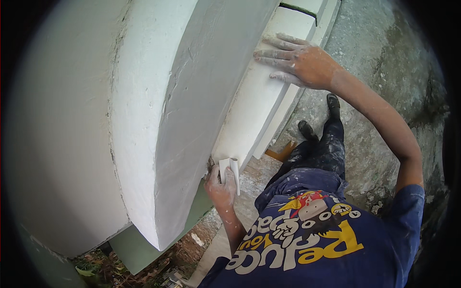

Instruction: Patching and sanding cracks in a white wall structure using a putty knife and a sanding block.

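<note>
My right hand (300, 62) lies flat on the upper part of a white, stepped ledge (242, 120), its dust-coated fingers spread and resting on the surface. My left hand (221, 189) grips a folded white paper-like sheet (233, 170) at the near end of that ledge, beside a rough, chipped spot. Both hands and forearms carry white powder. Left of the ledge rises a curved white plastered wall (134, 125) with a fine crack along it.
A mottled, stained concrete floor (379, 57) runs along the right, under my dusty dark boots (333, 105). An orange-brown piece (281, 153) lies beside the ledge. Below the wall are a pale green base (144, 254) and ground with dead leaves (101, 266).
</note>
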Tool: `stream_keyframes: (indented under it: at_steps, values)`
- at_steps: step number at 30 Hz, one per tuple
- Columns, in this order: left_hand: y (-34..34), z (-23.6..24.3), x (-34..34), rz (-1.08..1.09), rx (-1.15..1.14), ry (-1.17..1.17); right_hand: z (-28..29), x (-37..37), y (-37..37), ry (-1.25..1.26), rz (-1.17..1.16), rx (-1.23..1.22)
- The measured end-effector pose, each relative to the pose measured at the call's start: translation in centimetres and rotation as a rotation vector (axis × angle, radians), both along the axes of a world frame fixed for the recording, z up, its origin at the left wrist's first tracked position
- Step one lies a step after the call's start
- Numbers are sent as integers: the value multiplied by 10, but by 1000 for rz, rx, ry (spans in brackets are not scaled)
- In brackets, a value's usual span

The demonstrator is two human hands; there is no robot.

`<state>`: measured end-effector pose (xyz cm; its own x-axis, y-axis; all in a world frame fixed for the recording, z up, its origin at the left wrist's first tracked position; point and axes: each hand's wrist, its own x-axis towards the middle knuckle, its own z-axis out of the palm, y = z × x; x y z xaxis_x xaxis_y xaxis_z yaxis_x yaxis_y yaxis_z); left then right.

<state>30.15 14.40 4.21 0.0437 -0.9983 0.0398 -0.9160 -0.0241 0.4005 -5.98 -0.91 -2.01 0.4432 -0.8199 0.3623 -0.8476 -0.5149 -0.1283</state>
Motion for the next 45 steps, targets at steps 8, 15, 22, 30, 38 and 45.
stream_keyframes:
  at_steps: [8, 15, 22, 30, 38, 45]
  values:
    - [-5, -9, 9, -41, -34, -52, -8, -14, 22, -86, -197, -69]
    - [-14, -9, 20, -103, 78, 75, -17, 111, 79, -252, 353, 66]
    - [-10, -4, 12, 1, 112, 200, -28, 40, 27, -232, 147, -89]
    - [-10, -17, 21, -69, -18, 22, -1, -71, -9, -353, -469, -197]
    - [-7, -36, 44, -26, 13, 169, -19, 87, 57, -318, 280, -14]
    - [-11, -11, 21, 46, 148, 332, -34, 43, 14, -254, 253, -163]
